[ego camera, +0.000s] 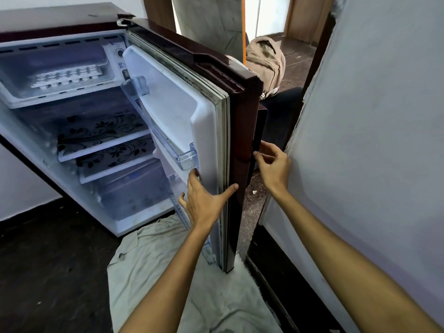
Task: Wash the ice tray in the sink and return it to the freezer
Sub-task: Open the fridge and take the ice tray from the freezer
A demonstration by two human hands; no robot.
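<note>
Left grip lies flat, fingers straight, on the fridge door's inner edge; right grip curls loosely at its outer handle, grasp uncertain; ice tray sits in the freezer compartment; whether washing is done cannot be told.

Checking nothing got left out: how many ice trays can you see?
1. The ice tray lies in the freezer compartment at the top of the open fridge; others may be hidden deeper inside.

Both hands on the open fridge door; ice tray apparently in the freezer.
</note>
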